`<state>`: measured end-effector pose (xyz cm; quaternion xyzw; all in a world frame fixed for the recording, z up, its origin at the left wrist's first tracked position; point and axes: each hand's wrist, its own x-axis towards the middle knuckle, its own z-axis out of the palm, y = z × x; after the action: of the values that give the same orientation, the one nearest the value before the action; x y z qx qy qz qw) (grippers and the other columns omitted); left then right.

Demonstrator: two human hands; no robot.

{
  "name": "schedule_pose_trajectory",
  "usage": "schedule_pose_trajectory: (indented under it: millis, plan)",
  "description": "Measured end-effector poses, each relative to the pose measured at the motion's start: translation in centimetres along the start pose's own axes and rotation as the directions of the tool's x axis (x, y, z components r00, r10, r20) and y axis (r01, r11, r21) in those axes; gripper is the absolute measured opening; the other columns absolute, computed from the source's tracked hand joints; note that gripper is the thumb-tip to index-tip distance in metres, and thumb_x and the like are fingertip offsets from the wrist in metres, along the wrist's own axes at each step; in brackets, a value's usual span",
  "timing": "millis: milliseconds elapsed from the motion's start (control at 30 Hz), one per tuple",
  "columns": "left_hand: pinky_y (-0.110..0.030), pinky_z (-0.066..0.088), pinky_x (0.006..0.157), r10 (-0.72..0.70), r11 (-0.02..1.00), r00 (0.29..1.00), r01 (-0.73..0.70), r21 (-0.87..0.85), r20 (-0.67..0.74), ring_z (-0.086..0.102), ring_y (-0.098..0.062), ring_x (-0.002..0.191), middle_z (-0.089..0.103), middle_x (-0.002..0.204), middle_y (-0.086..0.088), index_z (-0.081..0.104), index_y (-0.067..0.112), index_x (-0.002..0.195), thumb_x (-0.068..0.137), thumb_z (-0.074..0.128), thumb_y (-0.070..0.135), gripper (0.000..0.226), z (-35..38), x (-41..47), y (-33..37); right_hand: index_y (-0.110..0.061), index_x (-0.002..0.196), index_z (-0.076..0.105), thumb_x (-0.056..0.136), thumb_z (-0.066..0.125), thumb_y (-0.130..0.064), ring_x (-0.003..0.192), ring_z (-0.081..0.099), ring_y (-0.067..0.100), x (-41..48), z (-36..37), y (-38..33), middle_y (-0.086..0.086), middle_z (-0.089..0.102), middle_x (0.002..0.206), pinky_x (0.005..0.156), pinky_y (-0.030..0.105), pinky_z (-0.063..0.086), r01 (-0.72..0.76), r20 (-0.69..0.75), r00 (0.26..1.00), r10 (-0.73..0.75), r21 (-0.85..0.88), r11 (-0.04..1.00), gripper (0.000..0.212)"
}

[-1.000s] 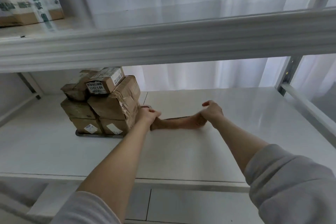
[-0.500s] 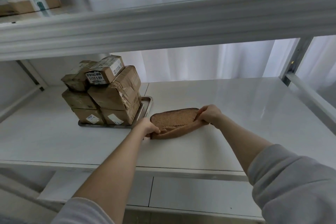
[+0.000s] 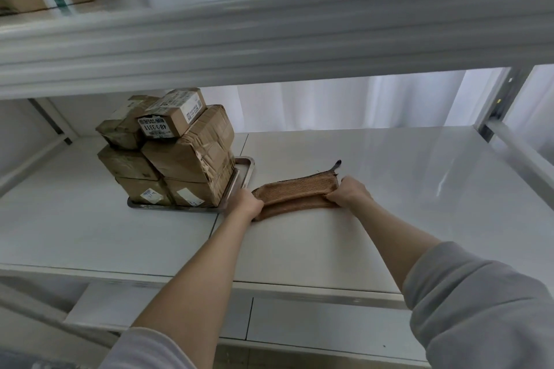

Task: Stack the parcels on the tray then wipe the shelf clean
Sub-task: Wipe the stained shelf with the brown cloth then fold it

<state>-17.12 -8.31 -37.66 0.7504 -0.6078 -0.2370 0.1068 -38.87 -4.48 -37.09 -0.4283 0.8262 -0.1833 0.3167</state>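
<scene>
Left hand (image 3: 248, 203), right hand (image 3: 350, 193) clenching cloth (image 3: 295, 195)

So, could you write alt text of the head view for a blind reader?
The left hand and the right hand each grip one end of a folded brown cloth lying on a white shelf. Beside the left hand, taped brown cardboard parcels stand stacked on a flat silver metal tray.

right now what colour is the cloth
The cloth is textured brown; best in the head view.
</scene>
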Motion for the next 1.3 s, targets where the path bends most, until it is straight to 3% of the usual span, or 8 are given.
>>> schedule_pose_trajectory:
  millis: [233,433,567,700,900,1000,1100,1300]
  plan:
    - [-0.034,0.049,0.085,-0.034,0.991,0.999,0.036,0.127,-0.018,0.059,-0.029,0.113,0.061,0.121,-0.011,0.063,0.008,0.112,0.081,0.068,0.025,0.035,0.6,-0.1,-0.2,-0.014,0.106,0.063,0.089,0.052,-0.021,0.105,0.061,0.028,0.1,0.8,0.0,0.007,0.063,0.116,0.075,0.028,0.040,-0.089,-0.107,0.991,0.078,-0.106,0.990,0.021]
    - [-0.030,0.049,0.084,-0.050,0.998,0.995,0.046,-0.052,-0.082,0.063,-0.028,0.107,0.068,0.114,-0.007,0.067,0.013,0.112,0.083,0.069,0.024,0.031,-0.7,-0.2,-0.6,-0.012,0.082,0.055,0.083,0.055,-0.020,0.087,0.059,0.031,-0.3,-0.8,0.4,0.009,0.065,0.102,0.072,0.030,0.043,-0.085,-0.193,0.977,0.093,0.051,0.995,0.008]
    - [-0.038,0.056,0.083,-0.068,0.997,0.997,0.067,-0.027,-0.034,0.067,-0.030,0.095,0.069,0.105,-0.012,0.066,0.009,0.107,0.082,0.061,0.012,0.026,-1.6,-0.5,-0.8,-0.015,0.092,0.054,0.083,0.053,-0.024,0.099,0.060,0.029,-1.6,-1.3,0.2,0.004,0.059,0.102,0.078,0.030,0.043,-0.067,-0.097,0.993,0.059,-0.084,0.994,0.012]
    - [-0.034,0.056,0.071,-0.108,0.993,0.989,0.104,0.052,0.100,0.063,-0.024,0.070,0.060,0.071,-0.010,0.061,0.002,0.093,0.078,0.064,0.002,0.015,-1.6,-2.1,-1.3,-0.018,0.111,0.053,0.079,0.049,-0.022,0.112,0.056,0.027,-2.3,-0.6,0.8,0.002,0.057,0.117,0.089,0.033,0.043,-0.050,0.081,0.994,0.071,-0.241,0.969,0.033]
    - [-0.036,0.057,0.076,-0.092,0.994,0.992,0.097,-0.057,0.083,0.065,-0.029,0.086,0.064,0.095,-0.013,0.058,0.002,0.095,0.085,0.064,0.025,0.025,-0.7,-2.1,-1.0,-0.019,0.114,0.059,0.086,0.052,-0.022,0.111,0.058,0.025,-2.9,-0.5,0.7,0.003,0.060,0.120,0.080,0.028,0.039,-0.058,-0.061,0.997,0.044,-0.248,0.967,0.029]
    - [-0.036,0.056,0.082,-0.074,0.997,0.997,0.075,-0.037,0.018,0.066,-0.031,0.101,0.067,0.110,-0.014,0.064,0.002,0.107,0.082,0.064,0.028,0.036,-0.5,-2.2,-0.6,-0.019,0.117,0.058,0.088,0.053,-0.021,0.114,0.057,0.024,-2.6,0.1,1.1,0.003,0.058,0.123,0.080,0.027,0.039,-0.080,-0.047,0.996,0.071,-0.223,0.972,0.030]
    - [-0.039,0.058,0.080,0.023,0.992,0.999,-0.027,-0.127,-0.029,0.068,-0.031,0.094,0.071,0.099,-0.015,0.070,0.006,0.090,0.076,0.064,0.025,0.024,-0.6,-1.8,1.4,-0.016,0.114,0.059,0.085,0.058,-0.022,0.112,0.058,0.025,-2.4,-0.2,1.4,0.005,0.059,0.122,0.079,0.027,0.040,-0.115,-0.024,0.993,0.113,-0.148,0.982,0.029]
    - [-0.027,0.052,0.058,0.225,0.936,0.957,-0.160,-0.315,0.185,0.058,-0.017,0.061,0.064,0.076,-0.007,0.066,0.016,0.087,0.082,0.070,0.028,0.014,0.6,-3.2,5.6,-0.016,0.093,0.053,0.082,0.059,-0.024,0.108,0.059,0.027,-1.6,-0.2,1.8,0.007,0.061,0.117,0.075,0.028,0.041,-0.085,-0.031,0.996,0.085,0.014,0.996,0.014]
